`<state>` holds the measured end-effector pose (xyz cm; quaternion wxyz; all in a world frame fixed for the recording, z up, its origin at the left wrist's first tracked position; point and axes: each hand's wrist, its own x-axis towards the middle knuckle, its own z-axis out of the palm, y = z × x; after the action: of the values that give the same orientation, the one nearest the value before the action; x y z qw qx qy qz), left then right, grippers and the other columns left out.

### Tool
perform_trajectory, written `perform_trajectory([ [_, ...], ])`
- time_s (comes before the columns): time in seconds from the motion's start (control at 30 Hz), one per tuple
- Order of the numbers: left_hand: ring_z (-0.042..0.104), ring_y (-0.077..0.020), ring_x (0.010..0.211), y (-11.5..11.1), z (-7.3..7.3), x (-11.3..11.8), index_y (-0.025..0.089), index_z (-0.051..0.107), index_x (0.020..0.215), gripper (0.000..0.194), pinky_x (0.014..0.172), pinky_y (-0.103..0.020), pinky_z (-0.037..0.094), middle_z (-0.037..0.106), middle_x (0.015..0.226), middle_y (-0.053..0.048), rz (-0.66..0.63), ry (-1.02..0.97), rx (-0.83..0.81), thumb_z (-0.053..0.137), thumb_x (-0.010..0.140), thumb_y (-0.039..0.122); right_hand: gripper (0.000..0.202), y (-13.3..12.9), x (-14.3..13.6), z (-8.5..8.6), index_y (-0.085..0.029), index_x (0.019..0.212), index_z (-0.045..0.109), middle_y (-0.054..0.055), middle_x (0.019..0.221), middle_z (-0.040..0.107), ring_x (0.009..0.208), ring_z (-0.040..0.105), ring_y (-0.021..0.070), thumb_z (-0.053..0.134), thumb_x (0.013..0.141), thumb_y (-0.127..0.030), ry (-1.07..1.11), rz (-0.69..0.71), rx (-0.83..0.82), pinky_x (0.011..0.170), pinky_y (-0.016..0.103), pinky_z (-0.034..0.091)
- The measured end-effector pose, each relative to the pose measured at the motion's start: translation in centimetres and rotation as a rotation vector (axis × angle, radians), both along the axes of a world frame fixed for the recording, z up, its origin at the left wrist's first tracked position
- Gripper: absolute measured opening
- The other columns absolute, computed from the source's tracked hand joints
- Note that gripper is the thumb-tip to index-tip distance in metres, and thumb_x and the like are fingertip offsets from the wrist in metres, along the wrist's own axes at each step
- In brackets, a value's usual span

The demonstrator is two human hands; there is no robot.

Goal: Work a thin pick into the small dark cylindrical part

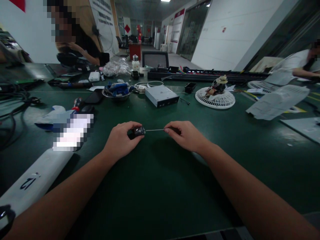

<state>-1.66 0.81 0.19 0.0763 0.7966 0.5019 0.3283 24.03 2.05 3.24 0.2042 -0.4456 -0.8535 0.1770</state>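
Between the thumb and fingers of my left hand [122,139] is a small dark, shiny, rounded object [139,131]. My right hand [182,135] pinches the far end of a thin, light-coloured rod or wire [154,130]. That thin piece runs nearly level from the right fingertips to the right side of the dark object. Both hands are just above the green table [150,186], in the middle of the view. Whether the thin piece enters the dark object or only touches it, I cannot tell.
Beyond my hands are a silver drive box [162,95], a metal bowl [117,95] with blue items and a white round grille [215,99]. A white device marked 12 [37,176] lies beside my left forearm. People sit at the far left and far right.
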Motion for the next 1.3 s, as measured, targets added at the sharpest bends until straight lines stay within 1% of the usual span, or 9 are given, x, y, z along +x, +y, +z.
perform_trajectory([
  [0.13, 0.064, -0.0251, 0.091, -0.13, -0.03, 0.15, 0.023, 0.067, 0.106, 0.031, 0.079, -0.042, 0.050, 0.072, 0.099, -0.004, -0.051, 0.062, 0.016, 0.075, 0.077, 0.028, 0.025, -0.27, -0.44, -0.05, -0.018, 0.102, 0.070, 0.005, 0.084, 0.068, 0.068, 0.055, 0.0146, 0.050, 0.093, -0.031, -0.006, -0.032, 0.016, 0.061, 0.029, 0.036],
  [0.33, 0.063, -0.0239, 0.091, -0.32, 0.32, 0.28, 0.022, 0.066, 0.108, 0.032, 0.081, -0.041, 0.048, 0.071, 0.099, -0.004, -0.099, 0.065, 0.010, 0.074, 0.078, 0.026, 0.029, -0.59, -0.60, 0.14, -0.016, 0.092, 0.073, 0.000, 0.064, 0.060, 0.054, 0.048, 0.0114, 0.050, 0.091, -0.034, 0.105, -0.029, -0.103, 0.054, 0.027, 0.032],
  [0.47, 0.063, -0.0234, 0.091, -0.41, 0.49, 0.41, 0.021, 0.067, 0.106, 0.029, 0.083, -0.041, 0.046, 0.072, 0.099, -0.003, -0.168, 0.094, 0.032, 0.073, 0.078, 0.024, 0.031, -0.59, -0.72, 0.08, -0.015, 0.090, 0.074, 0.000, 0.063, 0.059, 0.053, 0.046, 0.0105, 0.050, 0.091, -0.036, 0.068, -0.072, -0.092, 0.053, 0.026, 0.030],
  [0.57, 0.063, -0.0232, 0.090, -0.39, 0.42, 0.46, 0.020, 0.067, 0.105, 0.029, 0.082, -0.040, 0.045, 0.072, 0.098, -0.003, -0.162, 0.096, 0.037, 0.074, 0.077, 0.023, 0.031, -0.58, -0.80, 0.06, -0.015, 0.086, 0.074, 0.000, 0.060, 0.058, 0.052, 0.045, 0.0099, 0.051, 0.090, -0.036, 0.075, -0.035, -0.147, 0.052, 0.026, 0.029],
  [0.73, 0.064, -0.0228, 0.091, -0.23, 0.19, 0.44, 0.022, 0.067, 0.107, 0.029, 0.083, -0.039, 0.045, 0.072, 0.099, -0.003, -0.187, 0.099, 0.050, 0.072, 0.078, 0.024, 0.032, -0.64, -0.89, 0.24, -0.015, 0.087, 0.073, 0.000, 0.060, 0.058, 0.051, 0.045, 0.0105, 0.050, 0.091, -0.037, 0.043, -0.108, -0.113, 0.051, 0.027, 0.028],
  [0.8, 0.064, -0.0226, 0.091, -0.20, 0.18, 0.42, 0.021, 0.067, 0.106, 0.028, 0.084, -0.039, 0.044, 0.072, 0.099, -0.003, -0.192, 0.105, 0.049, 0.072, 0.078, 0.023, 0.031, -0.68, -0.90, 0.28, -0.015, 0.085, 0.073, 0.000, 0.060, 0.058, 0.051, 0.046, 0.0104, 0.052, 0.091, -0.036, 0.036, -0.085, -0.143, 0.050, 0.027, 0.029],
  [1.07, 0.064, -0.0229, 0.091, -0.32, 0.32, 0.54, 0.022, 0.067, 0.107, 0.027, 0.084, -0.040, 0.045, 0.072, 0.099, -0.003, -0.174, 0.106, 0.043, 0.071, 0.080, 0.024, 0.032, -0.64, -0.85, 0.26, -0.018, 0.082, 0.071, 0.000, 0.060, 0.058, 0.052, 0.047, 0.0119, 0.049, 0.091, -0.039, -0.039, -0.144, -0.098, 0.050, 0.029, 0.030],
  [1.2, 0.064, -0.0243, 0.089, -0.21, 0.26, 0.44, 0.022, 0.067, 0.108, 0.030, 0.082, -0.042, 0.047, 0.072, 0.098, -0.004, -0.066, 0.115, 0.019, 0.073, 0.079, 0.026, 0.035, -0.76, -0.96, 0.35, -0.017, 0.073, 0.064, 0.003, 0.065, 0.060, 0.056, 0.050, 0.0136, 0.050, 0.090, -0.045, -0.042, -0.241, -0.086, 0.052, 0.031, 0.033],
  [1.3, 0.064, -0.0251, 0.087, -0.08, 0.21, 0.29, 0.021, 0.068, 0.108, 0.031, 0.080, -0.043, 0.048, 0.072, 0.096, -0.005, 0.003, 0.104, -0.001, 0.073, 0.078, 0.026, 0.034, -0.61, -1.00, 0.01, -0.018, 0.082, 0.059, 0.004, 0.076, 0.064, 0.064, 0.055, 0.0155, 0.065, 0.080, -0.051, 0.036, -0.296, -0.116, 0.055, 0.030, 0.039],
])
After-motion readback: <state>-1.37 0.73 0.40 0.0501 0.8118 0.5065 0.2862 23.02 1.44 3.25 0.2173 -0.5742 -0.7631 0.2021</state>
